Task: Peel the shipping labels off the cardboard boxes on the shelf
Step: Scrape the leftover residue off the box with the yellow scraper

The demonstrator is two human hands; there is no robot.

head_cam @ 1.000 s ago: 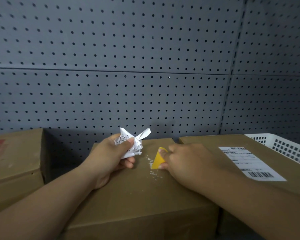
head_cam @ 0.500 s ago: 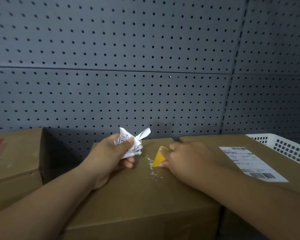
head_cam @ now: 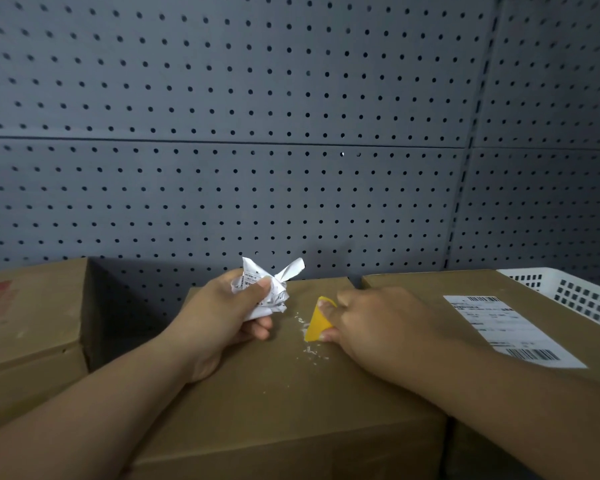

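**Holding a crumpled label (head_cam: 269, 292) and a yellow scraper (head_cam: 317, 322) over the middle box (head_cam: 274, 393)**

Gripping the crumpled white label in the left hand (head_cam: 222, 320), fingers and thumb curled round it, wrist resting on the box top. Pinching the scraper in the right hand (head_cam: 378, 327), edge set down on the cardboard, just beside the left fingers. Showing white paper flecks (head_cam: 310, 349) scattered around the scraper's edge. Further right, touching the middle box, a second box (head_cam: 413, 282) carrying a flat shipping label (head_cam: 506, 327) with barcodes, stuck on top. Beyond it, a white basket (head_cam: 575, 292). Off left, a third box (head_cam: 32, 317), set apart by a gap. Behind everything, grey pegboard (head_cam: 257, 168).
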